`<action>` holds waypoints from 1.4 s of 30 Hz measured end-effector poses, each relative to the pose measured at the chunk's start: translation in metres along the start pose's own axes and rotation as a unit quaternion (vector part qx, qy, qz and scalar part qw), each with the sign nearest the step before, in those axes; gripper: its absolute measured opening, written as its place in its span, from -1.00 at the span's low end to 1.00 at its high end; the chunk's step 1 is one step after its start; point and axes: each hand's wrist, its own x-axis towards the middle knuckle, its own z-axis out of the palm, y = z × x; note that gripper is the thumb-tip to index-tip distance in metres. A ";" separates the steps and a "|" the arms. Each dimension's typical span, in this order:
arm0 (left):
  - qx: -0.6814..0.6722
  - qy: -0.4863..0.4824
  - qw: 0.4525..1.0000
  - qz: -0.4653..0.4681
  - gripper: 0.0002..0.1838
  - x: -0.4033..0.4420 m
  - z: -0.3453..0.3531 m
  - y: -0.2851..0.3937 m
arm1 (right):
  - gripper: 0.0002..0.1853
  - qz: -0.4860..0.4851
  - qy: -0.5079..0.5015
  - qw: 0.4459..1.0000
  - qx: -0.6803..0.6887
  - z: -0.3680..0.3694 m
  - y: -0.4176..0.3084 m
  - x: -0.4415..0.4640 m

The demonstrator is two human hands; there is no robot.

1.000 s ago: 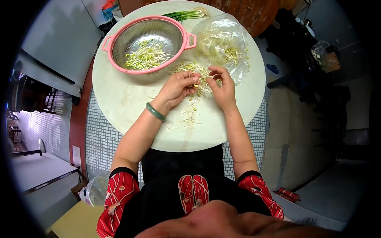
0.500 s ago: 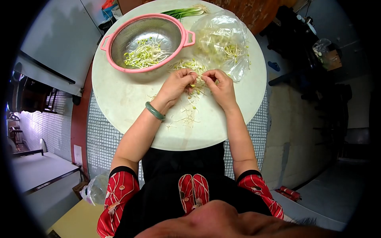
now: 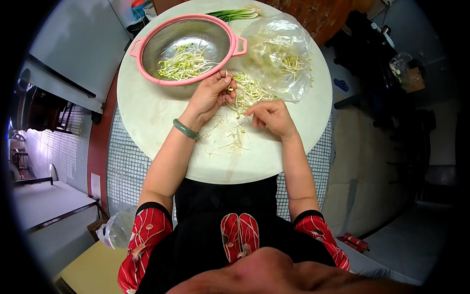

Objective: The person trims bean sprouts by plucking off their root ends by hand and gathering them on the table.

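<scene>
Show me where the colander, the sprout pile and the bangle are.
Colander [image 3: 195, 30], head view: bare inner mesh wall.
Sprout pile [image 3: 251, 89], head view: around its middle.
Bangle [image 3: 185, 129], head view: middle of its green band.

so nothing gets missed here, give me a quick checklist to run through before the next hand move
1. Left hand has its grip on a sprout: ok, a yellow-green head shows at the fingers.
2. Right hand is free: cannot tell, its fingertips are bent in beside the loose pile.
3. Colander stands open side up: ok, with sprouts inside.
4. Near part of the table is free of scraps: not ok, thin scraps lie there.
5. Spring onions are apart from the loose pile: ok, they lie at the far edge.
</scene>
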 end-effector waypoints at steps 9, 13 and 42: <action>-0.025 0.000 1.000 0.005 -0.91 0.002 -0.001 -0.002 | -0.81 -0.199 0.177 0.881 -0.392 0.030 0.020 0.027; -0.022 0.010 1.000 0.002 -0.91 0.000 0.000 0.001 | -0.86 -0.076 0.210 0.938 -0.264 0.021 0.016 0.024; 0.106 -0.051 0.989 -0.095 -0.90 0.002 0.004 -0.020 | -0.89 -0.169 0.248 0.914 -0.272 0.013 0.013 0.019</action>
